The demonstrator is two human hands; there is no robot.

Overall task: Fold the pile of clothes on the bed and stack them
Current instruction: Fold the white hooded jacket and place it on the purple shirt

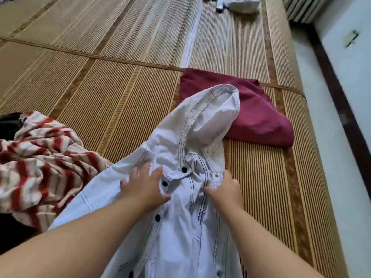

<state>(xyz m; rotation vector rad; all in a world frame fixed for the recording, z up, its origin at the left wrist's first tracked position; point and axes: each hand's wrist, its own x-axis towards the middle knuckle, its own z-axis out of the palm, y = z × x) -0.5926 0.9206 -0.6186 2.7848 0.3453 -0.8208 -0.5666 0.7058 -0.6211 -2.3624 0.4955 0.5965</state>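
Woven bed mat [120, 93]; soft white hooded jacket [180, 217], left hand [144, 187] flat, right hand [224, 189] pinching placket; best lifted at shoulders.

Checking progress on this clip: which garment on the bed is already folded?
The dark red garment, lying flat beyond the white hooded jacket. The jacket is still spread out; the red-and-white striped garment is crumpled.

Mat-covered bed [124, 93] under white jacket [180, 227], maroon garment [261, 117], striped cloth [40, 161].
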